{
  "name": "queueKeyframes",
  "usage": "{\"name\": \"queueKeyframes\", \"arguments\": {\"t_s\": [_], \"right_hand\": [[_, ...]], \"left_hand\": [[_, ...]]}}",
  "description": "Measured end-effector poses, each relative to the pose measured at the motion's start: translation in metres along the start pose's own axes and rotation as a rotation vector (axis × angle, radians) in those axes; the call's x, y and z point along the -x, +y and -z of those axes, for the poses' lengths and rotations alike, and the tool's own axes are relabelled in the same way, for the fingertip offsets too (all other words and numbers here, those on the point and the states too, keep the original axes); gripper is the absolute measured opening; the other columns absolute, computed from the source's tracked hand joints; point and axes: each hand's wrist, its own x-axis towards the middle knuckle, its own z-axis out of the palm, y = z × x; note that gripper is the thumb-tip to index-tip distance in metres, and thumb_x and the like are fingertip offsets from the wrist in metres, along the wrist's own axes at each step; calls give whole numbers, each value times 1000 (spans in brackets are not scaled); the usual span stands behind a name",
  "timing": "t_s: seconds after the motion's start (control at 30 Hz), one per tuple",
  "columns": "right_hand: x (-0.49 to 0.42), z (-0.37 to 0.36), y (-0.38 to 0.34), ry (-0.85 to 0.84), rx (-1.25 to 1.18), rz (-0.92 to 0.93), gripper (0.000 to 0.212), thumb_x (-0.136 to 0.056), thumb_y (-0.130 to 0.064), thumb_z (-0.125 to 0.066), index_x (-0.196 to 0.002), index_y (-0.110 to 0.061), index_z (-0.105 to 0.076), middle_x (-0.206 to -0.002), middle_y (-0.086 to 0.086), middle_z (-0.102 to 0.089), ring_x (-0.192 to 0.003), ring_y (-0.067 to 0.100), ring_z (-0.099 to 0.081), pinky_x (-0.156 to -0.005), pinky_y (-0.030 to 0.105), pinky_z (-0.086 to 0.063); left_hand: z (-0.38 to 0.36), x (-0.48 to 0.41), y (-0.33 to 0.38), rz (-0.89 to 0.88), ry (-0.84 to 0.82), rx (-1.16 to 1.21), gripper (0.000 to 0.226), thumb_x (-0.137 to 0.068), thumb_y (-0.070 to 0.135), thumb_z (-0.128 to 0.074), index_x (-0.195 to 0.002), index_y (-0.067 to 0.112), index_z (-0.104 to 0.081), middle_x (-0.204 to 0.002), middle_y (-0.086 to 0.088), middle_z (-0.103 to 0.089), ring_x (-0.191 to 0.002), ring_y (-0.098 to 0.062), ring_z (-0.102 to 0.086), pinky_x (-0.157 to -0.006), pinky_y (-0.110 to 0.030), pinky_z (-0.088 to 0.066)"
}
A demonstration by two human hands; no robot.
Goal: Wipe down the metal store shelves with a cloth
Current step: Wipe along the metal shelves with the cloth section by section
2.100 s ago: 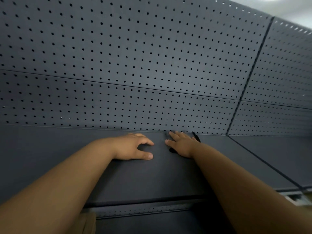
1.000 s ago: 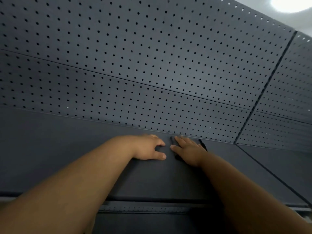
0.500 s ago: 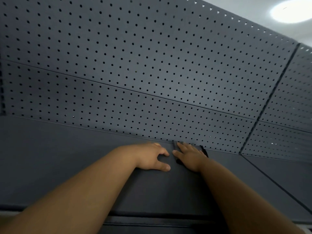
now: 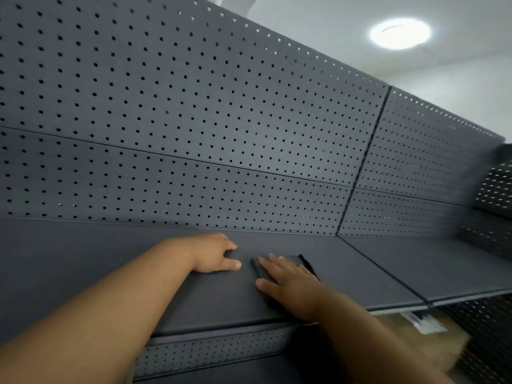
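1. Where the two bare forearms reach up from the lower edge of the frame, both hands lie on the dark grey metal shelf (image 4: 83, 267) at lower centre.
2. Right hand (image 4: 288, 284): set palm-down, just right of centre. Its fingers (image 4: 270, 263) are straight and slightly spread, pressing flat on the cloth. Nothing is gripped.
3. Cloth (image 4: 306, 263): dark, close to the shelf's own colour, lying flat on the shelf surface beneath the right hand. Its edges show beyond the fingertips and along the hand's right side.
4. Left hand (image 4: 213, 254): just left of the right hand, near the cloth but apart from it. The thumb (image 4: 232, 264) extends along the shelf toward the right. The other fingers are loosely bent, tips down on the shelf, and hold nothing.
5. Pegboard back panel (image 4: 194, 106): fills the upper left and centre of the frame and rises from the shelf's rear edge. One horizontal joint crosses it.
6. Upright seam (image 4: 360, 164): a dark line right of centre. It continues forward across the shelf surface and separates the neighbouring shelf section (image 4: 429, 261) at the right.
7. Perforated strip (image 4: 210, 353): directly below the shelf's front edge, bottom centre.
8. Ceiling light (image 4: 400, 33): round and lit, upper right.
9. Pale brown object (image 4: 432, 325): lower right, below the shelf. It is possibly a cardboard box, but too blurred to confirm.
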Motion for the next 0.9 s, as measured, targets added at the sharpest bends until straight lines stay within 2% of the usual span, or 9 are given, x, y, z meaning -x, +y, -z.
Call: {"name": "queueKeyframes", "arguments": {"t_s": [0.27,0.47,0.7,0.9], "right_hand": [[9,4,-7,-6,3,-42,67,-95,-67,-23,-154,-40,-4,-163,-10,1,-149,11,3,-119,43,1],[-34,5,-10,-7,-2,-100,68,-95,-67,-23,-154,-38,-6,-163,-8,0,-149,14,2,-119,45,-2],[-110,5,-9,7,2,-185,70,-94,-68,-22,-155,-36,-8,-164,-5,-3,-150,19,-1,-119,50,-3],[-135,8,-9,9,-7,-231,70,-95,-67,-22,-155,-32,-10,-164,-2,-5,-150,22,-3,-119,51,-4]], "left_hand": [[19,34,-27,-5,-88,-56,71,-91,64,-50,-151,31,-33,-154,5,-36,-138,-16,-39,-114,-38,-32],[6,44,-46,-33,-8,62,69,-89,66,-51,-149,35,-37,-153,10,-34,-138,-14,-37,-115,-38,-31],[1,39,-51,-46,39,59,69,-87,68,-52,-147,36,-39,-152,8,-36,-139,-20,-34,-113,-40,-32],[4,36,-51,-53,43,26,69,-85,71,-51,-144,37,-41,-149,7,-39,-135,-21,-37,-110,-44,-36]]}}
